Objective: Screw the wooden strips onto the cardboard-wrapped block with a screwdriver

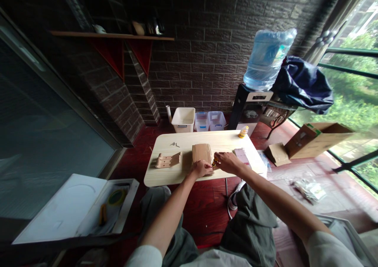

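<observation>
- Lower left of the frame: an open white box (73, 208) holds a roll of yellow tape (116, 197) and an orange-handled tool (102, 214).
- Upper left: a wooden shelf (112, 35) on red brackets sits against a dark brick wall (206, 50).
- Left of the counter (212, 139): a slatted wooden piece (167, 160) lies flat, with small metal hardware (174, 144) just beyond it.
- Behind the counter, top centre: a white plastic basket (183, 119) stands beside two clear plastic bins (209, 121).
- Counter centre: a ribbed wooden panel (202, 153) lies near the front edge, its pale slats unpainted. The left grip (201, 168) is curled over its near edge.
- Just right of the panel: the right grip (228, 162) is pinched closed on a small yellow object (214, 161), touching the panel's corner.
- Right of the counter: a small yellow bottle (243, 132) and a pink printed sheet (242, 156) carry writing too small to read.
- Far right: a bagged water jug (267, 54), a navy cloth (304, 84) and an open cardboard box (317, 139).
</observation>
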A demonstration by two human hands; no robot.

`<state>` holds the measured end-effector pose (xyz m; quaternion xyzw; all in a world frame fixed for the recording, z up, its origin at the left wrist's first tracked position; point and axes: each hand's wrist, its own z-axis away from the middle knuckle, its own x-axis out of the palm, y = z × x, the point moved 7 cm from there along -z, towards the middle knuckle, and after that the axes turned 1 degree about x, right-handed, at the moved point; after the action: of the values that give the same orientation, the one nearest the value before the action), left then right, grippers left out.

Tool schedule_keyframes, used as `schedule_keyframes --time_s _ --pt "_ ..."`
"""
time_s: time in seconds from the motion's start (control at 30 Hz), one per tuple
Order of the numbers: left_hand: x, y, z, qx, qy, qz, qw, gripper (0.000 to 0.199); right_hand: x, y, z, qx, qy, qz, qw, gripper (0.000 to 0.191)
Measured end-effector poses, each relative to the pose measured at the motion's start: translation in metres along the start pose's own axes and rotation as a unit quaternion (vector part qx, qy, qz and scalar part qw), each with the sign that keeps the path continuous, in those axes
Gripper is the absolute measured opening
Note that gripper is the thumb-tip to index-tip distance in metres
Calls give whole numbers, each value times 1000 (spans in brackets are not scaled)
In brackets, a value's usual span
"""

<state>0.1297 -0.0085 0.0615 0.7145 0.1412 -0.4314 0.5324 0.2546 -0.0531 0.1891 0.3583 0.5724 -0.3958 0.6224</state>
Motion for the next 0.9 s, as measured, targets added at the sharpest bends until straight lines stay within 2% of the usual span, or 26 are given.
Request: schedule_keyframes --time_s 0.1,0.23,0.5,0.7,0.9 --pt "0 0 0 3 1 7 1000 20 0 -2 0 -11 -1 -1 1000 28" --pt "1 -1 0 -2 0 1 1000 20 -1 1 1 6 -4 0 1000 28" --pt "2 -1 -1 -1 5 -3 1000 18 -1 -2 2 -21 -7 -1 1000 27" --pt "4 -3 -2 4 -7 -2 1000 19 0 4 2 14 -13 0 1000 29" --pt "5 -5 -3 -7 -9 -4 1000 22 -2 1 3 -14 -12 -5 1000 27"
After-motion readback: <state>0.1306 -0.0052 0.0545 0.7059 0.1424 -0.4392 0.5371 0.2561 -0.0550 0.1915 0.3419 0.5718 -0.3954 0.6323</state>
